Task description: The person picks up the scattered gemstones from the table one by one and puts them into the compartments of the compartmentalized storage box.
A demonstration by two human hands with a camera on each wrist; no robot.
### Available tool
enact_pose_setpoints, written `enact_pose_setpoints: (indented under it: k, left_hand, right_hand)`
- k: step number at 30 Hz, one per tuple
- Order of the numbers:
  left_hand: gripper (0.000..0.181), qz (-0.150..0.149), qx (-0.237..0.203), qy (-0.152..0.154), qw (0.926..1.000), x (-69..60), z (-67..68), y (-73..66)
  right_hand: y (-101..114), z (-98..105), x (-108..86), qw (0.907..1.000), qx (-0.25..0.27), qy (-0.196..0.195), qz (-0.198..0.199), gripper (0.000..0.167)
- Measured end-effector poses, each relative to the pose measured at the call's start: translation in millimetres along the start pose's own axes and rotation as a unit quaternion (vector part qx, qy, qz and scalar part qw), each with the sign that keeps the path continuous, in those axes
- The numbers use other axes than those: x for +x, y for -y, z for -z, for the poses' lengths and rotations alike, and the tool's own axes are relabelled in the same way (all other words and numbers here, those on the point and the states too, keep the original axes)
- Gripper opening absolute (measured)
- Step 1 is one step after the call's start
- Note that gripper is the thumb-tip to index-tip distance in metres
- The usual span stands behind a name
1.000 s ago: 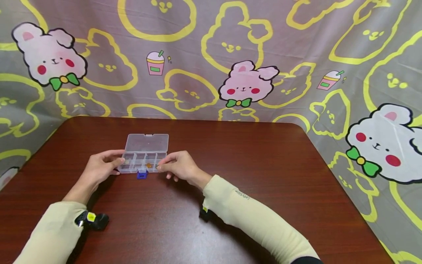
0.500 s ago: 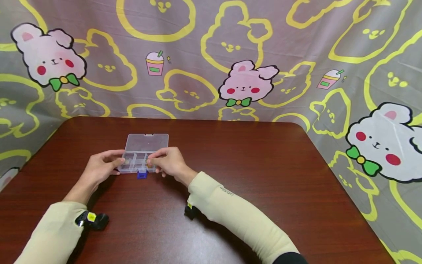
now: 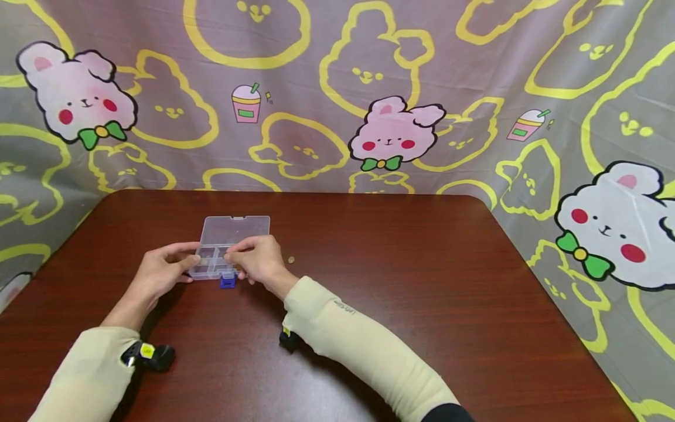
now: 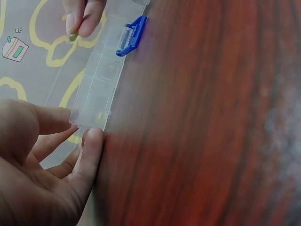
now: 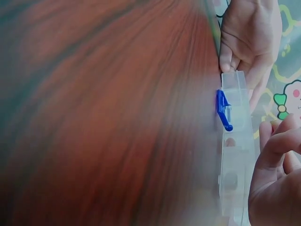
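Observation:
A clear plastic compartment box (image 3: 203, 272) lies on the table with its lid (image 3: 227, 230) raised at the back. Its blue latch (image 3: 228, 281) hangs at the front. My left hand (image 3: 164, 268) grips the box's left end, thumb at the near corner. Above the compartments, my right hand (image 3: 259, 259) pinches a small olive-green bead-like piece (image 4: 73, 36) between thumb and fingertip. A yellowish speck (image 4: 101, 117) shows in the left end compartment, and a brownish piece (image 5: 230, 141) shows dimly through the front wall. My right hand hides the box's right part in the head view.
A tiny tan round piece (image 3: 291, 259) lies on the brown wooden table (image 3: 401, 281), right of the box. Behind the table hangs a patterned cloth (image 3: 306, 82). Each wrist carries a small black camera (image 3: 158, 356).
My right hand has moved left over the box, from its right end toward the middle compartments. The tan piece on the table has come into sight. My left hand stays at the left end.

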State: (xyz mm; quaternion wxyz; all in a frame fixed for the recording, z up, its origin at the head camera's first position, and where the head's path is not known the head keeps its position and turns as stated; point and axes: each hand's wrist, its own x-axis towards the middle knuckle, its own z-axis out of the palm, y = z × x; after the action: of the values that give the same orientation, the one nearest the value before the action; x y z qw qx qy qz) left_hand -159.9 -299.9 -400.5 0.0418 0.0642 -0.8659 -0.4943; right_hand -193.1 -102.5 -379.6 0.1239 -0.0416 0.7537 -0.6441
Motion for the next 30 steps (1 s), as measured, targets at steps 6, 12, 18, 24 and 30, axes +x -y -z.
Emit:
enact_pose_setpoints:
  k: [6,12,18,24,30]
  left_hand:
    - [0.040,0.008,0.003,-0.002,1.0000,-0.6,0.2,-0.6]
    - [0.041,0.008,0.005,-0.003,1.0000,0.0,0.1,-0.5]
    - [0.042,0.009,0.000,-0.003,1.0000,0.2,-0.2,-0.3]
    - [0.042,0.012,0.002,0.001,0.9999,-0.1,0.4,-0.8]
    - [0.041,0.008,0.002,0.000,1.0000,-1.7,0.8,-1.5]
  right_hand:
    - [3.9,-6.1,-0.8,0.9997,-0.019,-0.013,-0.005,0.011]
    - [5.7,-9.6,-2.0,0.9993,-0.037,-0.010,-0.002,0.009]
    - [5.6,-11.2,-2.8,0.9982,-0.058,-0.013,-0.003,0.009]
    - [5.5,-12.1,-2.5,0.9975,-0.070,-0.014,0.004,0.008]
    - [5.6,-12.3,-2.2,0.9967,-0.081,-0.011,0.006,0.010]
